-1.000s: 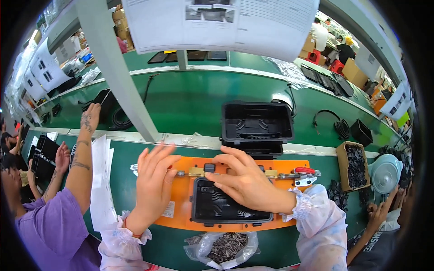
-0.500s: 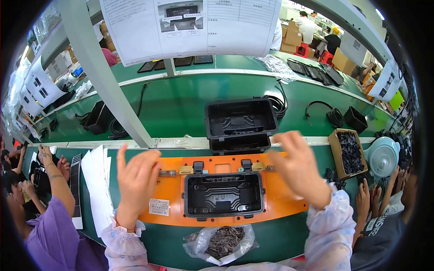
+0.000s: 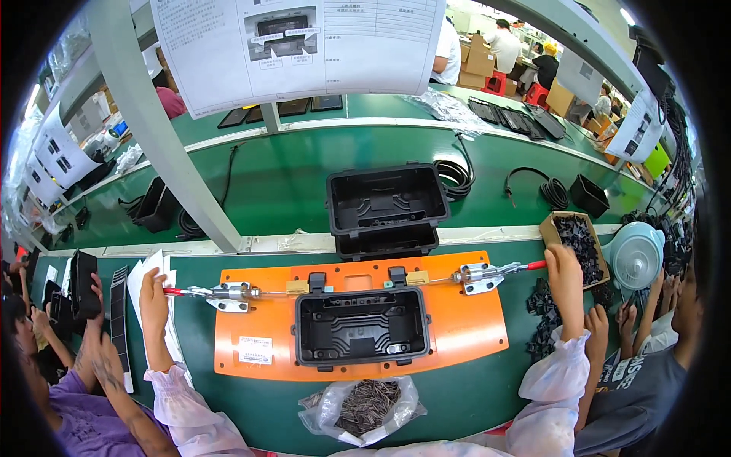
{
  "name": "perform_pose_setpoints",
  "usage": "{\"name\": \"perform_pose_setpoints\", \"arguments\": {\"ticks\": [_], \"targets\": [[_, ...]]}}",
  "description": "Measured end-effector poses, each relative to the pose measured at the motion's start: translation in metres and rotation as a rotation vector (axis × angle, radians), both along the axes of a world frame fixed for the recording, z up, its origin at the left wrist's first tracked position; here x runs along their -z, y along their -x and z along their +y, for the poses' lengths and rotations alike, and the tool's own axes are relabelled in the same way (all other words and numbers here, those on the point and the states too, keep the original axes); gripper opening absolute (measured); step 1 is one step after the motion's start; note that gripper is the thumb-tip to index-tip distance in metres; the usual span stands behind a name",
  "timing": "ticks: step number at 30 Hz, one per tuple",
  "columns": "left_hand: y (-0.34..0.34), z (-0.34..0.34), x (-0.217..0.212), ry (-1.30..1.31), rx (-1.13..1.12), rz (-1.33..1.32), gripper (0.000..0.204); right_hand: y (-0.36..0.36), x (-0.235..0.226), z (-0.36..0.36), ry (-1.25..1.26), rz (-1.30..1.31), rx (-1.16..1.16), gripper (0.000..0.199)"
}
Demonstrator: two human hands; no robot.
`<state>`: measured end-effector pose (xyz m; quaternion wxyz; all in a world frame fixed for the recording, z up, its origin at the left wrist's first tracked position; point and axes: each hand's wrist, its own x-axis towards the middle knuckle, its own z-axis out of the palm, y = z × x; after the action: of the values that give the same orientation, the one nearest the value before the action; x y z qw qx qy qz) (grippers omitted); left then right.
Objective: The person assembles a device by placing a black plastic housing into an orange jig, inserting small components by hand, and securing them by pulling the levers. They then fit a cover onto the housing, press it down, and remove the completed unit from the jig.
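Observation:
My left hand (image 3: pixel 154 308) is closed on the red handle of the left toggle clamp (image 3: pixel 228 295). The matching right toggle clamp (image 3: pixel 481 277) has its red handle end in my right hand (image 3: pixel 564 282). Both clamps sit on an orange fixture plate (image 3: pixel 468 327), their thin rods pointing inward to tan blocks (image 3: pixel 417 278) beside two black hinge tabs. Between the clamps, a black plastic box (image 3: pixel 362 327) lies in the fixture with its open side up. Nearer to me, a clear plastic bag (image 3: pixel 411 400) holds many thin metal pins (image 3: pixel 367 406).
Two stacked black boxes (image 3: pixel 388 194) stand behind the fixture. At the right are a carton of small black parts (image 3: pixel 580 247), loose black clips (image 3: pixel 542 316) and a pale blue fan (image 3: pixel 636 255). White papers (image 3: pixel 171 327) lie at the left. Co-workers' arms (image 3: pixel 126 396) reach in on both sides.
Both hands have moved outward from above the fixture to the clamp handles. The clamps, hidden before, now show, with their handles spread outward. My view has shifted slightly.

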<state>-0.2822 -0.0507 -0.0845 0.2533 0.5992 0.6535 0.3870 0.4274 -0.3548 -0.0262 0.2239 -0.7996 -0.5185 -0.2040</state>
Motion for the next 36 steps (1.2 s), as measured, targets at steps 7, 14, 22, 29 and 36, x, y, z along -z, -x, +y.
{"name": "perform_pose_setpoints", "arguments": {"ticks": [7, 14, 22, 29, 36], "targets": [[-0.240, -0.060, -0.098, -0.806, 0.701, 0.439, 0.038, 0.216, -0.023, 0.034, 0.068, 0.181, -1.046, 0.043], [-0.350, -0.042, -0.082, -0.745, 1.008, 0.587, 0.031, 0.251, 0.002, 0.043, 0.236, 0.193, -1.026, 0.028], [-0.299, -0.065, -0.145, -0.859, 0.848, 0.302, 0.026, 0.260, -0.040, 0.026, -0.068, -0.032, -0.986, 0.036], [-0.197, -0.134, -0.207, -0.681, 0.404, 0.324, 0.027, 0.184, -0.104, 0.041, -0.131, 0.034, -0.783, 0.026], [-0.206, -0.158, -0.167, -0.592, 0.762, 0.422, 0.034, 0.069, -0.052, 0.229, -0.101, 0.109, -0.624, 0.018]]}}
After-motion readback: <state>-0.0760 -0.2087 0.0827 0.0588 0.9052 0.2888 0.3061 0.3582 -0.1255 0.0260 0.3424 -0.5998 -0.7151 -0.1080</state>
